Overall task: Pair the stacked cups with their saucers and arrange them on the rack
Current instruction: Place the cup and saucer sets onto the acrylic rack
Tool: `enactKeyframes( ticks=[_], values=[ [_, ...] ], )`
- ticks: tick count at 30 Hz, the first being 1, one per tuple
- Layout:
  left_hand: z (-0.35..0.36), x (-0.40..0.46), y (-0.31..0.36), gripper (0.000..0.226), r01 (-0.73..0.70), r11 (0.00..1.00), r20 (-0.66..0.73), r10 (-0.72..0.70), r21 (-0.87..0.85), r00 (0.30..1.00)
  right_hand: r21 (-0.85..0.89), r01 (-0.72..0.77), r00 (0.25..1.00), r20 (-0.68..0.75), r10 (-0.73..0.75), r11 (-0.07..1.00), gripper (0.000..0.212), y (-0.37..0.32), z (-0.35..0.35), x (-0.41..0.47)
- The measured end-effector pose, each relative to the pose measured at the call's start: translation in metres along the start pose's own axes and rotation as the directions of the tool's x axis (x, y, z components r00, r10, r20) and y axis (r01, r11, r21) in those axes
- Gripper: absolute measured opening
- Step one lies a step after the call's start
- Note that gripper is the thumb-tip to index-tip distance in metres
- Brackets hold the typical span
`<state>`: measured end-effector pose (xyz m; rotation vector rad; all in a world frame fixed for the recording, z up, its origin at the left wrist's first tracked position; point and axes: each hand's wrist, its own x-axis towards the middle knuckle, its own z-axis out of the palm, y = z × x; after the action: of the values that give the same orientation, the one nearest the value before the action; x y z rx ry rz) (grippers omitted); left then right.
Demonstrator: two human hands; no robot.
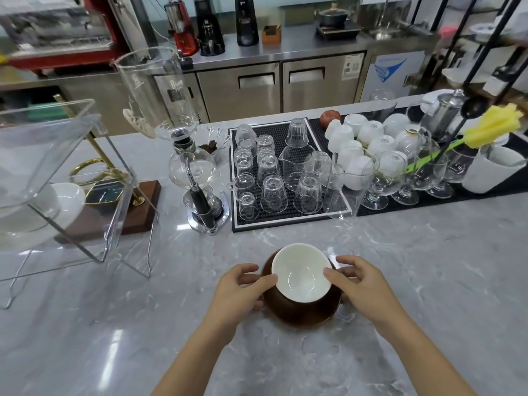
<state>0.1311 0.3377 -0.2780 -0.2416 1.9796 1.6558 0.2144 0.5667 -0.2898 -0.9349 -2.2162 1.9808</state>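
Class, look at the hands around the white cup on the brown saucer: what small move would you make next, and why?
Probably lift the brown saucer with the white cup on it and carry the pair left toward the clear rack. Both hands, left and right, have a grip at the saucer's sides, thumbs on the cup's rim, so the pair looks ready.

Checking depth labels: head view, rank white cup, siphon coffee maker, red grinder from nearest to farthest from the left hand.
1. white cup: touching the left hand, on the brown saucer.
2. siphon coffee maker: mid-counter, beyond and to the left.
3. red grinder: back counter, far.
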Motion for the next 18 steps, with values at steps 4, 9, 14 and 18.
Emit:
enactKeyframes(
  ticks=[4, 9, 14, 18],
  values=[
    [0.000, 0.000, 0.000, 0.063, 0.005, 1.000, -0.002, -0.005, -0.017, 1.000, 0.013, 0.009, 1.000, 0.008, -0.009, 1.000, 0.043, -0.002, 0.001, -0.001],
    [0.001, 0.001, 0.001, 0.049, 0.005, 1.000, -0.015, -0.005, -0.017, 1.000, 0.020, 0.019, 1.000, -0.008, -0.019, 1.000, 0.035, -0.007, 0.002, -0.004],
    [-0.002, -0.003, 0.004, 0.039, -0.018, 0.999, -0.047, 0.016, -0.039, 0.999, 0.029, 0.021, 1.000, -0.006, -0.021, 0.999, 0.032, -0.013, 0.007, -0.010],
    [-0.013, -0.013, 0.011, 0.035, -0.039, 0.996, -0.062, 0.035, -0.077, 0.997, 0.033, 0.042, 0.999, 0.007, -0.042, 0.999, 0.031, -0.027, 0.012, -0.016]
  ],
)
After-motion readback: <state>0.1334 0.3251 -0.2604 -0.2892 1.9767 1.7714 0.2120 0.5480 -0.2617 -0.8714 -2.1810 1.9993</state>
